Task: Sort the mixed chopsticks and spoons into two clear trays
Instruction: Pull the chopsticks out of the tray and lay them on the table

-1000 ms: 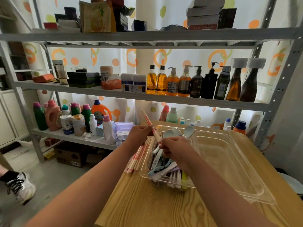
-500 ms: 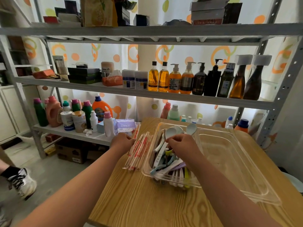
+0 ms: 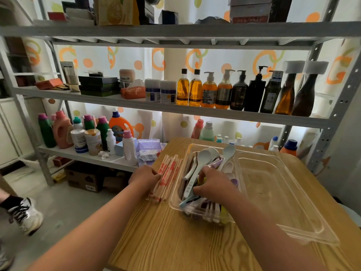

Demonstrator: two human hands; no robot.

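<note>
The left hand [image 3: 144,178] rests loosely against wrapped chopsticks [image 3: 168,174] on the bench [image 3: 166,233]. The right hand [image 3: 214,185] curls among spoons [image 3: 203,155] in a clear tray [image 3: 176,183], grip hidden.

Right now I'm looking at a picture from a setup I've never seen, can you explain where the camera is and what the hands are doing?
There is no machine here: a person works with two bare hands, and the picture comes from a camera worn on their head, looking down. On the wooden table sits a clear tray full of spoons, with an empty clear tray to its right and paper-wrapped chopsticks to its left. The left hand touches the chopsticks; the right hand reaches among the spoons. Whether either has a grip on anything, I cannot tell.
</note>
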